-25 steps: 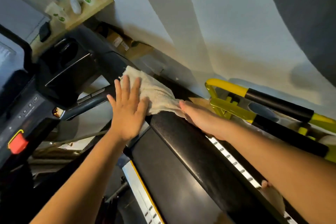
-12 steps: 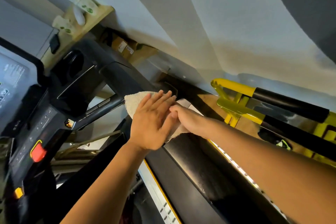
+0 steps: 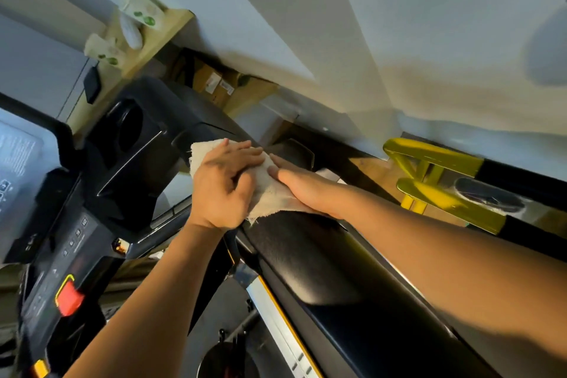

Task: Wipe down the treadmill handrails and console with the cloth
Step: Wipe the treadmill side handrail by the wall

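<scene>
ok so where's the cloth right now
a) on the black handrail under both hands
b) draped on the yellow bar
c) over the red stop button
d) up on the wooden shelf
a: the cloth lies on the black handrail, with the left hand and right hand resting on it.
</scene>
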